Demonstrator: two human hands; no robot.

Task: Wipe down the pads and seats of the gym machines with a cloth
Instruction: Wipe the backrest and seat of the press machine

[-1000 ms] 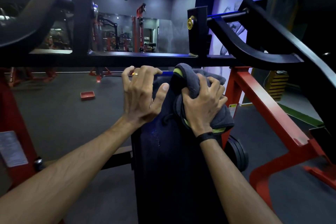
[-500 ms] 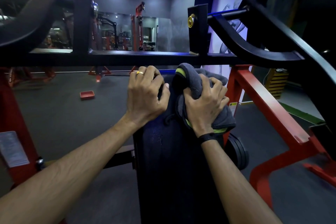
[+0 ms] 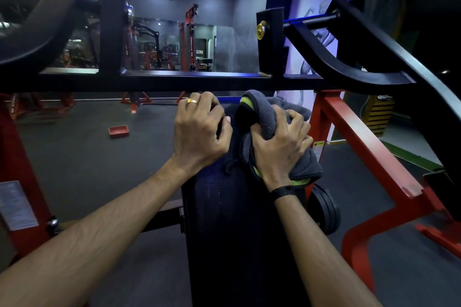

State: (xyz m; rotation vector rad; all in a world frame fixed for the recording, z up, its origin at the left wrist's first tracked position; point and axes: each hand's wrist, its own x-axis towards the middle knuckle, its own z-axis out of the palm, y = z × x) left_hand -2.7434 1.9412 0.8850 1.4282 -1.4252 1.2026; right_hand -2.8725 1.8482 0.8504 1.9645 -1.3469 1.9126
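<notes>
Head view — black crossbar (image 3: 199, 81) above pad (image 3: 237, 219) | red tray (image 3: 119, 131) on floor

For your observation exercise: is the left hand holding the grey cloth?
No, the right hand grips the grey cloth; the left hand grips the dark pad.

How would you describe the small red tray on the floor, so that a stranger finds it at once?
Start from the dark upright pad where both hands rest and look left, across the grey gym floor. The small red tray lies alone there, low and rectangular, apart from the tall red machine frames.
</notes>
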